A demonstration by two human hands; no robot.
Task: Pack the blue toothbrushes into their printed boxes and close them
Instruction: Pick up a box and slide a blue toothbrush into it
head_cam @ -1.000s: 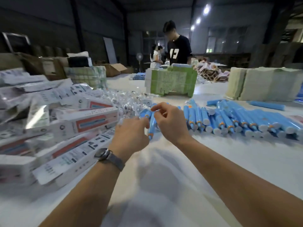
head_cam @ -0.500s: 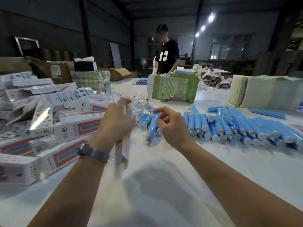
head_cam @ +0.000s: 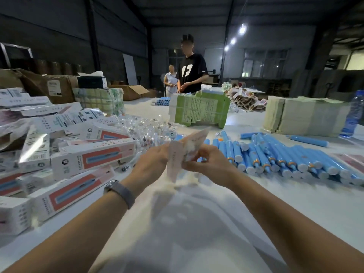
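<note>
Head view shows both hands together over the middle of the white counter (head_cam: 295,203), the left hand (head_cam: 151,164) and right hand (head_cam: 208,160) each gripping a pale printed box (head_cam: 185,150) that is blurred and tilted between them; whether a toothbrush is inside cannot be told. The blue toothbrushes (head_cam: 285,156) lie in a packed row toward the counter's right edge, just beyond the right hand, and a heap of printed boxes (head_cam: 78,154) fills the left edge. A green carton stack (head_cam: 199,110) stands near the far edge, where a person in a black shirt (head_cam: 192,73) stands
</note>
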